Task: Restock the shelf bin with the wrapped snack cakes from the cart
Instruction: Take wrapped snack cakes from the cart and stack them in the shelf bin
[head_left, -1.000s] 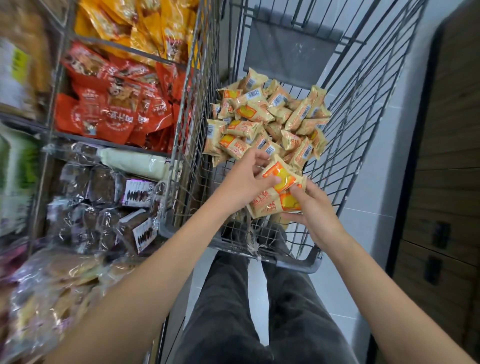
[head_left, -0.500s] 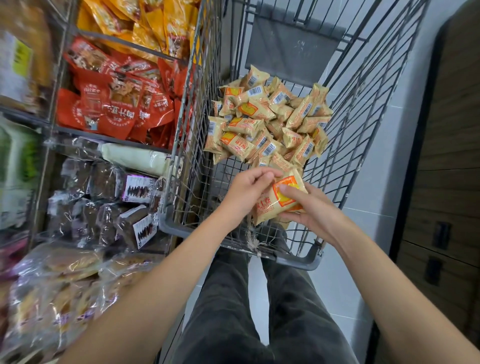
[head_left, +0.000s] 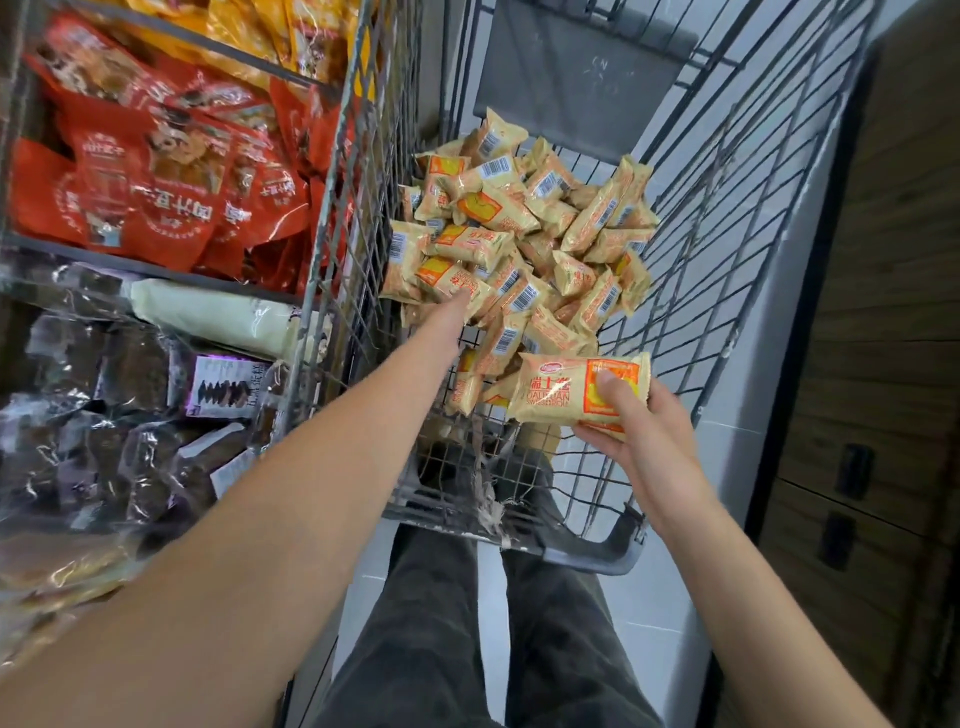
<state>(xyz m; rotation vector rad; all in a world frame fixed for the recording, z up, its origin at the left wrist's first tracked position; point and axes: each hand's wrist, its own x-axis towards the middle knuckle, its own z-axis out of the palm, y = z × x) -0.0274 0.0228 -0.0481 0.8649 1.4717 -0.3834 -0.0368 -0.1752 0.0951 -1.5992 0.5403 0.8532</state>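
Note:
A heap of wrapped snack cakes, tan packets with orange labels and barcodes, fills the far half of the wire cart. My left hand reaches into the near edge of the heap; its fingers are buried among the packets, so its grip is hidden. My right hand is over the cart's near right side. It holds a snack cake packet flat, thumb on the orange label. At least one more packet seems to lie under it.
Wire shelf bins stand left of the cart: red packets, yellow packets above, dark cakes in clear wrap below, and pale wrapped goods at the bottom left. A wooden cabinet is on the right.
My left hand has let go of the bundle both hands held and moved forward into the heap. My right hand keeps the packet and has shifted right.

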